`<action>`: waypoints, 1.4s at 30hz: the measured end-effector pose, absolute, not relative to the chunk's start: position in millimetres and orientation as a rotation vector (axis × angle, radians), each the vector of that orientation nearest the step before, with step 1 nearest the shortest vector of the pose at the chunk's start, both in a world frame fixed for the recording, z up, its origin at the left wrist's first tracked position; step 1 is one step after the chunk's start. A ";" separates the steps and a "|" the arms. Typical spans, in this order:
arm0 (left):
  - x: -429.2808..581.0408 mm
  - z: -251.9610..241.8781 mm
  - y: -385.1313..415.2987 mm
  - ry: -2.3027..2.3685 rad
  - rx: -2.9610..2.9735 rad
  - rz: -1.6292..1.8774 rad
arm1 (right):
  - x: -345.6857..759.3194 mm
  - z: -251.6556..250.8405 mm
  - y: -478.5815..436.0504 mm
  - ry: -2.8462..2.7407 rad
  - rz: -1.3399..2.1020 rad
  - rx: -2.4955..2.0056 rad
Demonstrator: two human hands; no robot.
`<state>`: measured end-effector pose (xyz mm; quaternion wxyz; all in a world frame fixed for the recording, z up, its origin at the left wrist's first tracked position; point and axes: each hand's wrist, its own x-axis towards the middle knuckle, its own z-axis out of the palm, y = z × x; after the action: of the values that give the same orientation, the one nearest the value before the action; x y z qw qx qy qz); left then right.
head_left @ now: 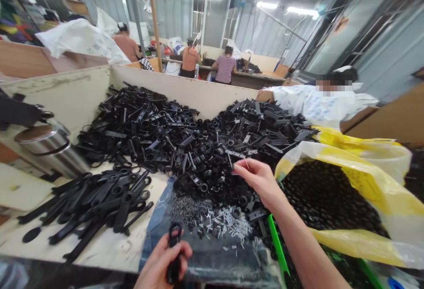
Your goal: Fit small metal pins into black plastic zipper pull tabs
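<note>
My left hand (162, 260) is closed around a black plastic part (174, 253) with a ring-shaped upper end, held upright at the near edge of the work surface. Fingertips pinched together, my right hand (260, 178) hovers over the right side of a heap of black plastic parts (195, 152). A thin light sliver shows at those fingers, too small to name. Between my hands lie small silver metal pins (232, 222) and a patch of darker grey small pieces (185, 207) on a dark blue cloth (154, 225).
Long black handle-like parts (96, 205) are piled at left, near a steel flask (53, 148). At right a yellow-white bag (351, 156) holds small black pieces, above a green-edged crate (278, 247). A pale board wall (185, 90) stands behind the heap; several people work beyond it.
</note>
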<state>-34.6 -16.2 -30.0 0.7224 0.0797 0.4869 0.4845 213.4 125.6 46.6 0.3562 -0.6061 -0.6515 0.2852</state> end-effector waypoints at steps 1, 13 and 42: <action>-31.2 -25.2 -15.6 1.064 0.185 1.098 | 205.1 37.7 102.5 -1.637 0.893 -1.512; -23.9 -9.8 -29.6 1.168 0.292 1.329 | 131.8 -36.8 -32.9 -1.589 1.283 -1.189; -4.4 -25.1 -44.9 1.035 0.203 1.302 | 112.4 -30.7 -37.6 -1.972 0.444 -1.070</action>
<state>-4.4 -44.9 -25.1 0.6692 0.0901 0.4588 0.5775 112.4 -37.6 -30.7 0.4143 -0.4257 -0.7848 0.1767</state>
